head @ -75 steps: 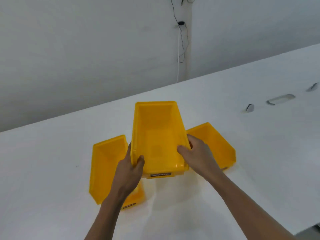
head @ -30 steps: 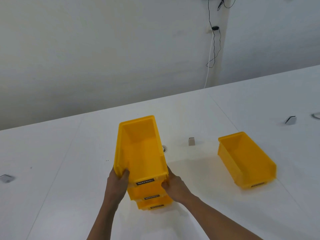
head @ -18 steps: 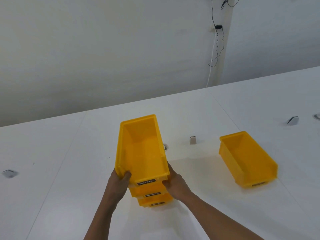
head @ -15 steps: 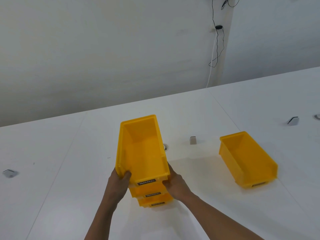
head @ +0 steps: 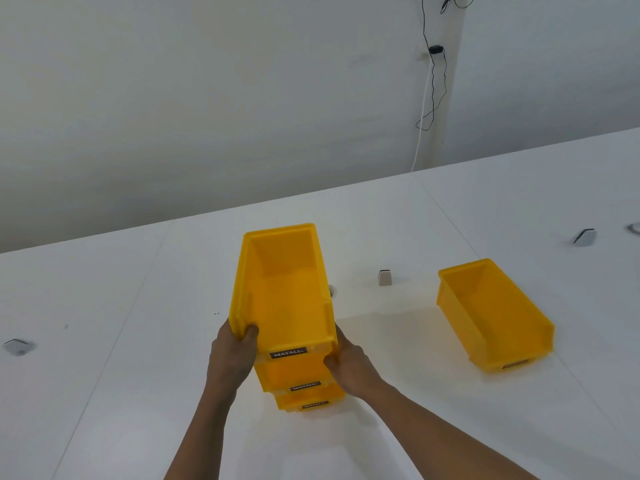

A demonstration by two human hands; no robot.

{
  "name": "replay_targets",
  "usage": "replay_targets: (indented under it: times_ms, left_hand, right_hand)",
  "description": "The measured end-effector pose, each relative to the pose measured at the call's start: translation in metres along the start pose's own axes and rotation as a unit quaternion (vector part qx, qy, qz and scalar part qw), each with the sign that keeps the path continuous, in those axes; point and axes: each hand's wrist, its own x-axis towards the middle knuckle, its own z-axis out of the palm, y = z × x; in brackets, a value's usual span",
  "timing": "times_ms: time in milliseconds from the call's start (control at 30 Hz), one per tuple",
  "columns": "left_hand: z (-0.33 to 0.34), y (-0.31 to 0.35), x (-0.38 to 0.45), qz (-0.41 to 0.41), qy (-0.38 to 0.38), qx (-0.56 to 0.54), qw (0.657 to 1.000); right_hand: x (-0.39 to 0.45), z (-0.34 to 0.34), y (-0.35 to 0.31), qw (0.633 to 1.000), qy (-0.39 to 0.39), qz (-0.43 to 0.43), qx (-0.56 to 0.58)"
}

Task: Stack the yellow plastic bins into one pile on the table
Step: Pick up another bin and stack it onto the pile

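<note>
Three yellow plastic bins sit nested in one pile (head: 287, 306) on the white table (head: 104, 375), each showing a black label at its front lip. My left hand (head: 232, 358) grips the left front corner of the top bin, thumb hooked inside the rim. My right hand (head: 349, 365) presses against the pile's right front side below the top rim. A fourth yellow bin (head: 491, 313) stands alone on the table to the right, open side up and apart from the pile.
Small grey metal fittings are set in the table: one (head: 384, 278) between the pile and the lone bin, one (head: 583, 236) far right, one (head: 17, 346) far left. A white wall with a hanging cable (head: 427, 98) stands behind.
2.5 s ago I held one bin above two others; now it rests nested on the pile. Over the last second the hands and pile have barely moved.
</note>
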Motion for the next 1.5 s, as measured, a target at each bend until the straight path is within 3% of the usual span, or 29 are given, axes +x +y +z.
replay_targets:
  times_ms: [467, 1300, 1500]
  left_hand:
    - [0.003, -0.001, 0.004, 0.003, 0.020, 0.006, 1.000]
    - [0.000, -0.019, -0.001, -0.026, -0.048, -0.008, 0.998]
    - [-0.009, -0.008, -0.013, 0.024, -0.037, -0.027, 0.999]
  right_hand:
    - [0.003, -0.001, 0.003, 1.000, -0.002, -0.008, -0.009]
    - [0.002, 0.006, 0.003, 0.999, 0.015, -0.001, 0.037]
    - [-0.002, -0.012, 0.000, 0.998, -0.027, -0.019, 0.043]
